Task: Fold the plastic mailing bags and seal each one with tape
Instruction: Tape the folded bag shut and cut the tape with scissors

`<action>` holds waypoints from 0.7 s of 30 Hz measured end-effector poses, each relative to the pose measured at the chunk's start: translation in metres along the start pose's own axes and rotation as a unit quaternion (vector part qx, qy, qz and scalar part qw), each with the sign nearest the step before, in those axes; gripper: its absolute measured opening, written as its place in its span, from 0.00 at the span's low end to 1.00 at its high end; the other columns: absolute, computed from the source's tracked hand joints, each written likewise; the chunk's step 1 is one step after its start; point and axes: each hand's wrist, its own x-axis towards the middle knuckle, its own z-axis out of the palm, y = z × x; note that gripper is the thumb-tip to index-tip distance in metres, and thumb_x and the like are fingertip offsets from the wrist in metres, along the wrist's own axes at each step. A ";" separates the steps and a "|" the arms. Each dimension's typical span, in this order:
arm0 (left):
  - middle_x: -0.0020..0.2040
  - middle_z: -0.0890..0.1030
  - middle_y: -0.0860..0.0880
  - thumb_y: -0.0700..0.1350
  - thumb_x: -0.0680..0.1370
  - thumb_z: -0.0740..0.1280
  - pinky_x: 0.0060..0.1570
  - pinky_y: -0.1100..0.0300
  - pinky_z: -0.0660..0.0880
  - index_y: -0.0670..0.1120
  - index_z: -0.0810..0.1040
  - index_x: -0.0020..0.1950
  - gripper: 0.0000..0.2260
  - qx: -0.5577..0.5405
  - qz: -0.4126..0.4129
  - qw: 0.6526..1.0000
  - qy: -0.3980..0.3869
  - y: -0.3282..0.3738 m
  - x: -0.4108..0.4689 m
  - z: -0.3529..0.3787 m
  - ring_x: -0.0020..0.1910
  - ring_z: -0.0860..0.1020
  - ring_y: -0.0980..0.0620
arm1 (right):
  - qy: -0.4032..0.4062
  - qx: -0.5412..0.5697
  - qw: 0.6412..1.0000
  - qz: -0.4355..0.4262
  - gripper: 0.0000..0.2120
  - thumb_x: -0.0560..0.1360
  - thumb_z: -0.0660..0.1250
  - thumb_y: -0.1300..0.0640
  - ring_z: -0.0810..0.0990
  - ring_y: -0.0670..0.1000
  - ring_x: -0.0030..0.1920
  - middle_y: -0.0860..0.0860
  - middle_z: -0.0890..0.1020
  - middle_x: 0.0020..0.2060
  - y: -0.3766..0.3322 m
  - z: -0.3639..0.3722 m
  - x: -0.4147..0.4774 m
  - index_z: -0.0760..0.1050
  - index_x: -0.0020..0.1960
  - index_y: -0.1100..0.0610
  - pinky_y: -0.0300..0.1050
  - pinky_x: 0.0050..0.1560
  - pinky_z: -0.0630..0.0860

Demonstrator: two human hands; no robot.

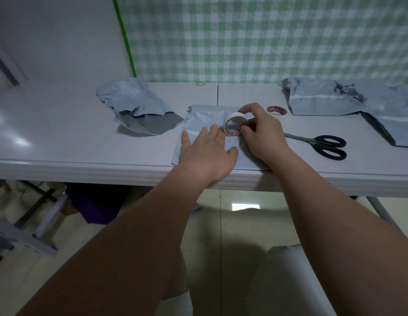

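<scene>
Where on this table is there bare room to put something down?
The table's left end, beyond the crumpled bag, is bare; so is the front edge right of the scissors. The middle is crowded: the left hand presses a flat bag, the right hand grips a tape roll, a second roll sits beside.

black scissors (315, 141) on table (61, 137) | perhaps a rubber band (200, 83) | checked cloth (266, 37) behind

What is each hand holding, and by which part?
Right hand grips the tape roll by its outer rim; left hand presses flat on the folded bag.
</scene>
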 end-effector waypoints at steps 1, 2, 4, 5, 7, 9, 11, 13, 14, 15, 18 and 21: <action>0.79 0.44 0.52 0.58 0.81 0.45 0.72 0.41 0.35 0.49 0.45 0.79 0.28 -0.001 -0.001 1.000 -0.004 0.000 0.000 -0.001 0.77 0.43 0.52 | 0.006 0.002 1.000 0.006 0.14 0.74 0.61 0.64 0.75 0.57 0.45 0.54 0.80 0.37 0.001 0.001 0.000 0.71 0.56 0.50 0.49 0.44 0.72; 0.79 0.44 0.52 0.58 0.81 0.45 0.72 0.41 0.34 0.49 0.45 0.79 0.28 -0.003 -0.002 1.000 -0.007 0.000 -0.001 -0.001 0.77 0.43 0.52 | 0.012 0.000 1.000 0.012 0.13 0.73 0.61 0.63 0.76 0.57 0.45 0.54 0.80 0.38 0.001 0.002 0.001 0.70 0.54 0.50 0.51 0.44 0.73; 0.79 0.43 0.52 0.58 0.81 0.44 0.72 0.41 0.34 0.49 0.45 0.79 0.28 -0.002 -0.005 1.000 -0.012 0.001 -0.001 -0.002 0.77 0.42 0.52 | 0.031 -0.008 0.999 0.017 0.12 0.73 0.61 0.63 0.76 0.59 0.47 0.55 0.81 0.40 0.001 0.003 0.000 0.70 0.53 0.49 0.54 0.46 0.74; 0.79 0.43 0.52 0.58 0.81 0.44 0.72 0.41 0.34 0.49 0.45 0.79 0.28 0.000 -0.007 1.000 -0.014 0.001 -0.002 -0.003 0.77 0.42 0.52 | 0.042 -0.009 0.999 0.017 0.13 0.72 0.60 0.63 0.76 0.60 0.48 0.55 0.81 0.40 0.001 0.004 0.000 0.70 0.52 0.49 0.55 0.46 0.74; 0.79 0.43 0.52 0.58 0.81 0.44 0.72 0.42 0.34 0.49 0.44 0.79 0.28 -0.001 -0.008 1.000 -0.019 0.001 -0.002 -0.003 0.77 0.42 0.53 | 0.065 -0.010 0.998 0.025 0.13 0.72 0.60 0.63 0.75 0.62 0.48 0.56 0.81 0.40 0.001 0.005 0.000 0.71 0.51 0.48 0.56 0.47 0.74; 0.79 0.42 0.53 0.58 0.81 0.44 0.72 0.43 0.34 0.50 0.44 0.79 0.28 -0.002 -0.009 1.000 -0.021 0.001 -0.002 -0.004 0.77 0.42 0.53 | 0.089 -0.015 0.995 0.046 0.13 0.72 0.59 0.62 0.73 0.61 0.49 0.57 0.80 0.42 0.001 0.005 0.000 0.71 0.51 0.46 0.53 0.50 0.72; 0.79 0.42 0.53 0.58 0.81 0.44 0.72 0.43 0.34 0.50 0.44 0.79 0.27 -0.003 -0.010 1.000 -0.021 0.001 -0.003 -0.005 0.77 0.42 0.53 | 0.117 -0.023 0.990 0.070 0.15 0.73 0.57 0.63 0.69 0.59 0.52 0.58 0.78 0.45 0.001 0.003 -0.002 0.72 0.52 0.45 0.48 0.52 0.68; 0.79 0.42 0.53 0.58 0.81 0.44 0.72 0.44 0.34 0.50 0.44 0.79 0.27 -0.003 -0.012 1.000 -0.022 0.001 -0.003 -0.005 0.77 0.42 0.53 | 0.141 -0.039 0.986 0.077 0.17 0.73 0.56 0.66 0.66 0.58 0.54 0.56 0.74 0.41 -0.002 -0.002 -0.006 0.74 0.53 0.48 0.50 0.57 0.67; 0.79 0.43 0.53 0.58 0.81 0.45 0.72 0.44 0.35 0.50 0.44 0.79 0.27 -0.005 -0.013 1.000 -0.022 0.001 -0.003 -0.005 0.77 0.42 0.54 | 0.148 -0.049 0.985 0.077 0.18 0.73 0.56 0.67 0.66 0.58 0.55 0.53 0.70 0.37 -0.005 -0.005 -0.008 0.75 0.53 0.49 0.53 0.60 0.66; 0.79 0.43 0.53 0.57 0.81 0.45 0.72 0.44 0.35 0.50 0.44 0.79 0.27 -0.007 -0.014 1.000 -0.021 0.001 -0.002 -0.005 0.77 0.42 0.54 | 0.151 -0.058 0.984 0.079 0.18 0.73 0.56 0.67 0.66 0.58 0.55 0.52 0.68 0.35 -0.007 -0.007 -0.010 0.75 0.53 0.50 0.54 0.63 0.64; 0.79 0.43 0.53 0.56 0.81 0.45 0.72 0.43 0.35 0.50 0.45 0.79 0.27 -0.009 -0.014 1.000 -0.018 0.001 -0.002 -0.004 0.77 0.43 0.54 | 0.156 -0.085 0.981 0.080 0.18 0.71 0.55 0.68 0.66 0.58 0.55 0.54 0.77 0.40 -0.010 -0.010 -0.012 0.75 0.53 0.50 0.56 0.65 0.62; 0.79 0.44 0.53 0.56 0.81 0.46 0.72 0.42 0.36 0.50 0.45 0.78 0.27 -0.006 -0.015 1.000 -0.018 0.000 0.000 -0.004 0.77 0.43 0.54 | 0.163 -0.089 0.979 0.087 0.19 0.71 0.56 0.68 0.67 0.58 0.57 0.55 0.79 0.46 -0.011 -0.011 -0.012 0.75 0.53 0.50 0.53 0.64 0.61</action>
